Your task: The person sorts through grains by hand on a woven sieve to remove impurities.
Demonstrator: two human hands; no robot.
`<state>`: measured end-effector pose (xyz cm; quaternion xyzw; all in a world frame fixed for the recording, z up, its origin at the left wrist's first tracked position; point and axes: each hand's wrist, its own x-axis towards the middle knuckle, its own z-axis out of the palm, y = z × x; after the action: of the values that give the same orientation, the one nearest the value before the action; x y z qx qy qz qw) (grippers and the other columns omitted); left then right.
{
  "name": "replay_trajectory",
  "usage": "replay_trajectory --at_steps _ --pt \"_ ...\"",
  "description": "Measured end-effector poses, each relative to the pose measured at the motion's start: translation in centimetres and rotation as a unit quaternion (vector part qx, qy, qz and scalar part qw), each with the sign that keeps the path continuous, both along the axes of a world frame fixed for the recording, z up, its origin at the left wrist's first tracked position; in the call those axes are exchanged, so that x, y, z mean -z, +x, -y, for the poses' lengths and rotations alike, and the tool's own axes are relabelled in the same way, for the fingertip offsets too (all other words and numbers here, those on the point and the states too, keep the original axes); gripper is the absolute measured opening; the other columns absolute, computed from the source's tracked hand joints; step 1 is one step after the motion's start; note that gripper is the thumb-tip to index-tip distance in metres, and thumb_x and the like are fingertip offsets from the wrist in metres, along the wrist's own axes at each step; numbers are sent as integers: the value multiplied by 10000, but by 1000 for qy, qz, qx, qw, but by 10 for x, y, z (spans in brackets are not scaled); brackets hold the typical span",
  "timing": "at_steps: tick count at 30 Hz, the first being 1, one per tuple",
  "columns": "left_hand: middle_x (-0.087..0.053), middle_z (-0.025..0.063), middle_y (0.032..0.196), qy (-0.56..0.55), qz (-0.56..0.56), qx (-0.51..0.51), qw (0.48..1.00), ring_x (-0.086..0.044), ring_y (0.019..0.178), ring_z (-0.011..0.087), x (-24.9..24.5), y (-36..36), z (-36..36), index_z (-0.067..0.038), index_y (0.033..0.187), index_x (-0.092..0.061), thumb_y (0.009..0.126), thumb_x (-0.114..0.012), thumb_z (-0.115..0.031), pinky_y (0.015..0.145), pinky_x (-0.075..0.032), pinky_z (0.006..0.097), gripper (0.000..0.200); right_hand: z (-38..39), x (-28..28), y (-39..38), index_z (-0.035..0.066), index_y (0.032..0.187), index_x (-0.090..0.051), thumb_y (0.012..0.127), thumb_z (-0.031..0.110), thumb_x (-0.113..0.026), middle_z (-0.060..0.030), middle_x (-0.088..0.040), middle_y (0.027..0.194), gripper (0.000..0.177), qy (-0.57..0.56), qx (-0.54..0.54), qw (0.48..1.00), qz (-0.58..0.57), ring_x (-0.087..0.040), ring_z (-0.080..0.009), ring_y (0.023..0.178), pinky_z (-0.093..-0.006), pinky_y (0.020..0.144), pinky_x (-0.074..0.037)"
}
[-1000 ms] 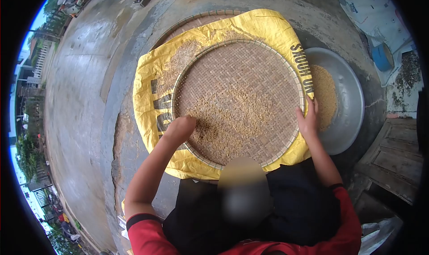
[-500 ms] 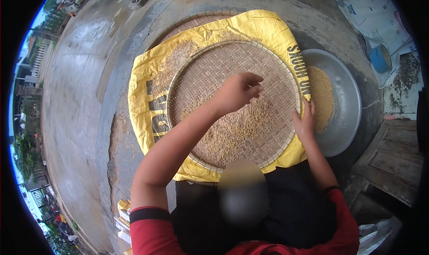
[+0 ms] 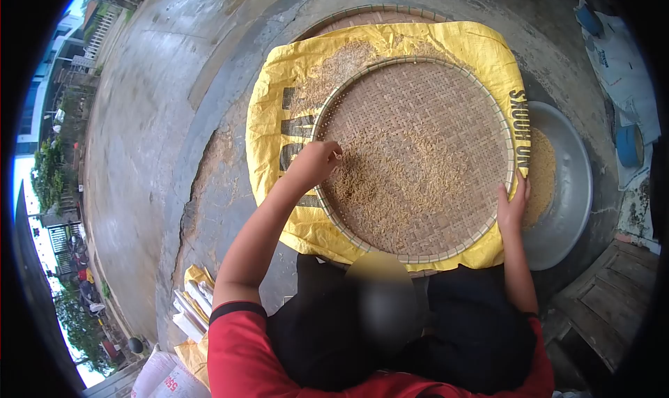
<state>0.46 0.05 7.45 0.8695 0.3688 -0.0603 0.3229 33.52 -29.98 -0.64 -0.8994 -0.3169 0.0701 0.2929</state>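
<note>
A round woven bamboo winnowing tray [image 3: 418,105] lies on a yellow printed sack [image 3: 272,84]. Unhusked rice grains [image 3: 390,182] are spread over its left and lower middle. At the tray's left side, just over the grain, is my left hand [image 3: 317,164], its fingers curled together; whatever they may hold is hidden. My right hand [image 3: 514,206] grips the right rim, with the thumb at the rim and the fingers on the outer side.
A grey metal basin [image 3: 575,210] holding more grain [image 3: 543,168] stands to the right. Behind the sack shows another woven tray [image 3: 376,16]. Pale bits [image 3: 341,63] lie on the sack. A wooden panel [image 3: 606,293] is at lower right, sacks [image 3: 171,377] at lower left.
My left hand has moved from above the tray's middle to its left edge, and its fingers have closed. The right hand stays on the rim. The whole view has shifted.
</note>
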Motion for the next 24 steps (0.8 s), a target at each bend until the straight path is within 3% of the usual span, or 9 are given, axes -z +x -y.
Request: replay_trajectory --at_steps 10,12,15,19,21,24 --pt "-657 123 831 5 -78 -14 997 -637 786 276 6 -10 -2 -38 913 -620 701 -703 -110 691 -493 371 239 -1 0 0 95 1342 -384 840 218 -609 -233 -279 1403 563 -9 9 1000 -12 -327 -398 1278 -449 1037 -303" --pt "-649 109 839 65 -149 0 987 -625 814 289 6 -5 3 -62 883 -623 715 -694 -146 697 -487 392 200 -1 -2 -1 95 1342 -385 841 215 -608 -232 -278 1402 560 -9 14 1000 -13 -320 -396 1281 -450 1040 -298" --pt "-643 130 893 56 -180 8 982 -622 873 328 5 2 4 -67 876 -635 705 -615 -69 734 -501 424 172 -1 -2 0 97 1339 -387 841 211 -608 -229 -274 1405 556 -11 7 1000 -8 -300 -394 1293 -454 1045 -286" --pt "-645 134 876 56 -183 24 981 -629 855 334 8 4 4 -69 863 -644 700 -601 -51 717 -509 420 169 -1 0 1 96 1340 -387 838 203 -612 -228 -275 1402 560 -4 9 1000 -15 -292 -391 1296 -455 1048 -279" --pt "-648 107 881 71 -230 45 970 -624 871 287 14 4 5 -95 908 -644 745 -669 -165 719 -494 402 180 0 1 1 95 1339 -388 837 200 -613 -228 -276 1401 560 -4 5 1000 -11 -293 -389 1295 -453 1048 -280" --pt "-648 111 894 62 -245 50 966 -625 889 287 16 5 7 -95 927 -648 760 -656 -169 733 -495 404 183 0 2 2 94 1336 -392 836 195 -615 -228 -275 1401 557 -5 9 1000 -12 -292 -386 1297 -449 1049 -280"
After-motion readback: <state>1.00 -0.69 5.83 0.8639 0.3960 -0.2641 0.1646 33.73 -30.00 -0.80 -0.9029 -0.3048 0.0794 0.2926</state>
